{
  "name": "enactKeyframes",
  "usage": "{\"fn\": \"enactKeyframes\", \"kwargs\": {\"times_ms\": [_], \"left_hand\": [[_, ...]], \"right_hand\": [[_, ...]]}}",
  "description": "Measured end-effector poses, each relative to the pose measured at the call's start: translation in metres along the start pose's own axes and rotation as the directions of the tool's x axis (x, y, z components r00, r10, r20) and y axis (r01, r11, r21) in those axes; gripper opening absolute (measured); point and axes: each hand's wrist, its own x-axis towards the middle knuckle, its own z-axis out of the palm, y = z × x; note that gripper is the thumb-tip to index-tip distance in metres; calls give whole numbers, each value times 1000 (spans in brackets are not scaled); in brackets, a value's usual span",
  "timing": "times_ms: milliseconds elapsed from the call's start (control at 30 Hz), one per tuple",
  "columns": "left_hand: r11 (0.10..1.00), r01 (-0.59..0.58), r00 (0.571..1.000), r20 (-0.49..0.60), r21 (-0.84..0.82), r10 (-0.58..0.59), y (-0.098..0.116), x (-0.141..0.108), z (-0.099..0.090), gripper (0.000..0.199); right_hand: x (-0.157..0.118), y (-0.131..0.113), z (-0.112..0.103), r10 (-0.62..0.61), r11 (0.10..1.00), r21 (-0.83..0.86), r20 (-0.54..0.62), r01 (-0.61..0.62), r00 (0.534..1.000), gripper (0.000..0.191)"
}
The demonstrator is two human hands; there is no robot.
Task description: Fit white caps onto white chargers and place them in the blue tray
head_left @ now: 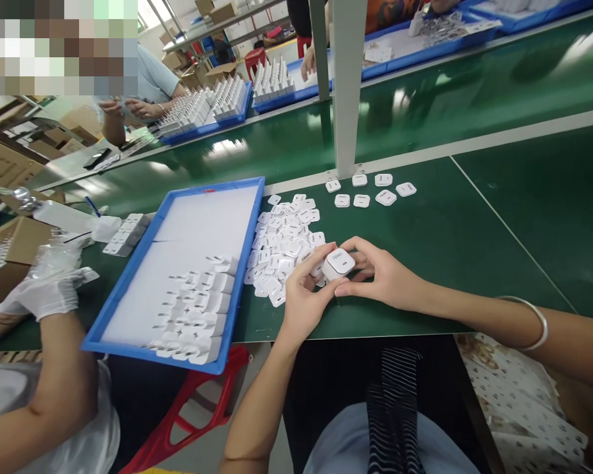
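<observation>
A white charger block (338, 264) with a small port slot in its top face is held just above the green table. My left hand (306, 289) grips it from the left, thumb in front and fingers behind. From the right, my right hand (380, 273) also has its fingertips on the block. Beside my left hand lies a loose pile of white face plates (286, 237). Several more plates (361, 201) are spread out singly beyond my hands. To the left, a blue-rimmed tray (251, 217) holds rows of white chargers (202, 313) with metal prongs.
A white post (346, 99) rises from the table's far side. A co-worker's gloved hands (47, 293) work at the left, near a cardboard box (27, 240). Across the green conveyor belt (296, 138), other people handle blue trays of chargers (197, 108). A red stool (192, 421) stands below the tray.
</observation>
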Motion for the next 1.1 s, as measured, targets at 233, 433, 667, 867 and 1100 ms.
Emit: {"fn": "enactKeyframes", "kwargs": {"times_ms": [233,433,667,867,1100], "left_hand": [[945,185,979,-32,-269,-200,5,-3,-7,56],[899,112,971,-145,-424,-190,3,-5,-9,51],[832,120,968,-121,-542,-219,3,-8,-8,48],[851,143,975,-75,-506,-208,-2,-9,-6,29],[840,129,975,-86,-526,-203,-7,-8,-5,28]], "right_hand": [[11,-10,18,116,975,187,13,-116,993,46],[33,-37,14,243,970,-14,120,-243,963,38],[75,-98,0,219,901,-412,162,-136,962,32],[130,-118,18,-83,977,-147,407,155,910,37],[142,-114,46,-257,950,-22,515,313,818,38]]}}
